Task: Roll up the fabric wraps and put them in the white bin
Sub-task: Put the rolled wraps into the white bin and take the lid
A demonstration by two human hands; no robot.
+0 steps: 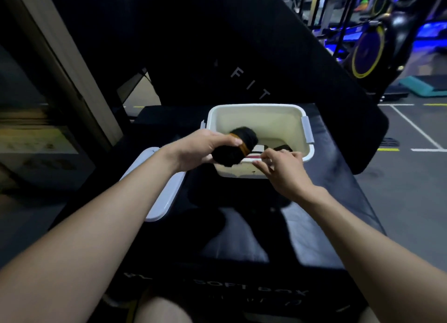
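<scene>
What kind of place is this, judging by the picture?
Most likely a gym: exercise bikes stand at the upper right, a teal step platform lies on the marked floor, and the white bin sits on a padded soft box.

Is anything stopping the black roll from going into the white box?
Nothing visible blocks it. The left hand holds the rolled black wrap right over the near edge of the white bin, which is open on top; its lid lies off to the left. The right hand rests at the bin's near rim, beside the path.

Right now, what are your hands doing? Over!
Left hand grips rolled black wrap over white bin. Right hand open at bin's near rim. Nothing blocking the drop.
</scene>
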